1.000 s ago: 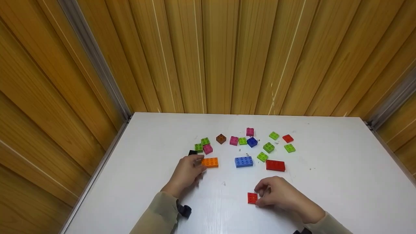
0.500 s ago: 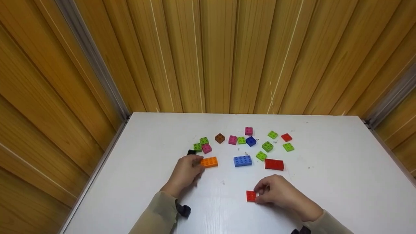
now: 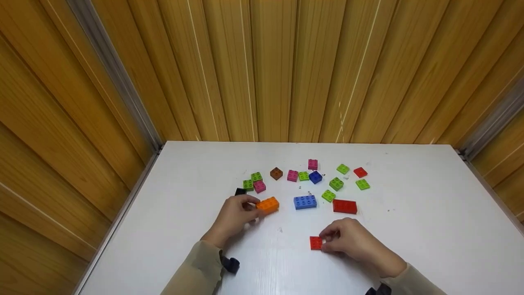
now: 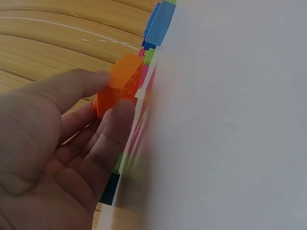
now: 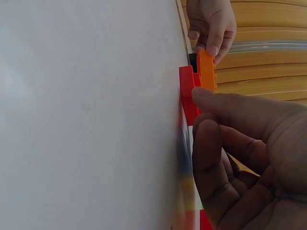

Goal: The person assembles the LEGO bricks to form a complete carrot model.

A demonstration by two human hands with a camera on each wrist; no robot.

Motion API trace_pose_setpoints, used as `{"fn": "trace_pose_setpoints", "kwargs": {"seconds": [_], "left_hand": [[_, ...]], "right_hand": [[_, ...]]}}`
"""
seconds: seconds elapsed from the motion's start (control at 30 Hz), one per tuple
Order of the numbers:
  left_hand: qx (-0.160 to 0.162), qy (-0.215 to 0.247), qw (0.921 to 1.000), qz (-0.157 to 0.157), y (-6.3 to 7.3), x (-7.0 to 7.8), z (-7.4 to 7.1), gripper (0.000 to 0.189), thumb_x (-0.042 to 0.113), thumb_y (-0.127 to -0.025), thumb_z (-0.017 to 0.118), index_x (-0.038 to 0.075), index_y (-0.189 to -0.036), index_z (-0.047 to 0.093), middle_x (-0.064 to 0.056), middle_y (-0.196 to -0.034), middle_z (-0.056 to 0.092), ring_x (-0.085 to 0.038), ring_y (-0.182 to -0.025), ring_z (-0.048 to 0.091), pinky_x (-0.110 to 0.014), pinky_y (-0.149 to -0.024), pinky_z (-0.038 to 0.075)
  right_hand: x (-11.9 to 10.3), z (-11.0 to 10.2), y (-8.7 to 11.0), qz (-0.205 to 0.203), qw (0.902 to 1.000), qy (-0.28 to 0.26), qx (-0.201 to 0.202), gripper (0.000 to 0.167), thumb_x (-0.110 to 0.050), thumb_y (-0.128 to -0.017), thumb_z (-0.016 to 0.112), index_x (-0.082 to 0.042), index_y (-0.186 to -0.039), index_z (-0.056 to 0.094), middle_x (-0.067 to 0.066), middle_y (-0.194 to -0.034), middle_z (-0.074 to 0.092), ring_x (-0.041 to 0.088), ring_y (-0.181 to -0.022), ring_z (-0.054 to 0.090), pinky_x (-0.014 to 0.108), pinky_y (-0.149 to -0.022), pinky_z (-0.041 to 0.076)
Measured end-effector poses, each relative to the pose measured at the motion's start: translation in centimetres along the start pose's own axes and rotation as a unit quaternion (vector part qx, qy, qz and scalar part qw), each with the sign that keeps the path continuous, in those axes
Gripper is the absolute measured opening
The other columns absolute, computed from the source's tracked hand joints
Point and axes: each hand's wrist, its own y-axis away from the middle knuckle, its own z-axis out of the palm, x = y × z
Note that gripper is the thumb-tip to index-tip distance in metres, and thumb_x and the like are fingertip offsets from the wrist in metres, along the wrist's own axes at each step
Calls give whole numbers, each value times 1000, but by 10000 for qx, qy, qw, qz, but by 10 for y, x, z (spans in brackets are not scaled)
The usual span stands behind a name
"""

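Observation:
In the head view my left hand pinches a long orange building brick between thumb and fingers. The left wrist view shows that orange brick turned and held at its near end, apparently off the table. On the right, my right hand pinches a small square red brick by its right edge, low over the white table. From the right wrist, the red brick appears at the thumb tip, partly hidden by it; whether it touches the table I cannot tell.
A long blue brick and a long red brick lie beyond the hands on the white table. Several small green, pink, brown and dark blue bricks are scattered behind. A black brick sits by my left fingers. Wood-patterned panels enclose the table.
The orange brick has turned in my left hand and shifted right, its right end now angled away from me. My right hand has moved slightly away from me with the small red brick.

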Motion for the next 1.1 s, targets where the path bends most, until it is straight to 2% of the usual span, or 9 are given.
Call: {"fn": "trace_pose_setpoints", "kwargs": {"seconds": [0.4,0.63,0.83,1.1], "left_hand": [[-166,198,9996,103,3,5,3,31,18,-100,87,12,-129,80,-9,-115,76,-20,-93,77,-33,-88,69],[-452,207,9987,80,8,12,11,31,26,-99,89,21,-128,81,-4,-116,76,-20,-96,77,-32,-95,67],[-622,70,9974,348,10,18,20,27,24,-99,89,22,-126,82,0,-118,78,-19,-105,73,-33,-99,66],[-813,98,9960,356,14,28,33,24,23,-99,90,26,-121,83,5,-119,79,-18,-108,73,-35,-103,65]], "right_hand": [[0,0,0,92,9999,-64,-49,31,-19,-90,95,-12,-120,88,2,-97,76,20,-87,67,27,-72,57],[0,0,-2,143,9997,-179,-56,33,-21,-91,95,-12,-122,87,2,-98,76,18,-84,68,28,-71,60],[-1,1,-2,178,9998,-129,4,32,-21,-92,95,-12,-122,87,2,-98,75,19,-83,68,27,-71,60],[0,5,-2,301,9987,-403,-16,34,-21,-93,94,-11,-124,86,4,-96,75,19,-79,69,29,-70,62]]}}
